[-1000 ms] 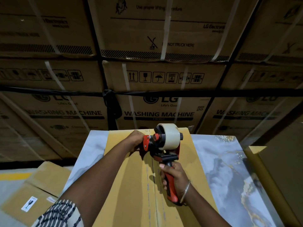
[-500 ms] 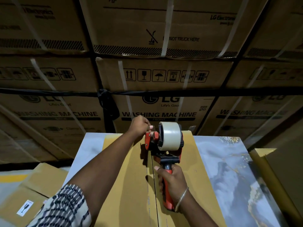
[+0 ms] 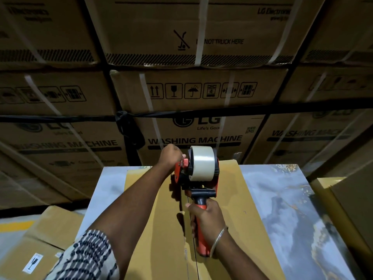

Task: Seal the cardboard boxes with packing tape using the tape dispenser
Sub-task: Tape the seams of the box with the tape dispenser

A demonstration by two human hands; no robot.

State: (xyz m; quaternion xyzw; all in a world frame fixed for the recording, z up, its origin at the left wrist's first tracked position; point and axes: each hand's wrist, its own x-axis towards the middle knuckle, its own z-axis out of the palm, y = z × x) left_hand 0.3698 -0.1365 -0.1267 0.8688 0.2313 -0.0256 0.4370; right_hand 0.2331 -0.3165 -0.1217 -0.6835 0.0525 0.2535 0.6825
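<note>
Starting seam: I am gripping tape dispenser (image 3: 198,174) handle in right hand (image 3: 207,221), left hand (image 3: 171,156) fingers pinching tape end at far edge of cardboard box (image 3: 145,209); whole seam untaped.

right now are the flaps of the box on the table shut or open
Shut: the box flaps lie flat, meeting at the centre seam. Whether tape covers it, cannot tell.

One dispenser (image 3: 198,178), two hands (image 3: 171,156) (image 3: 205,219).

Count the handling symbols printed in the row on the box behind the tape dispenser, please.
6, side by side on the middle stacked box, above the tape dispenser: arrows, glass, umbrella, stacking limit, then two more. A white strap crosses the fifth, so I cannot read it.
</note>
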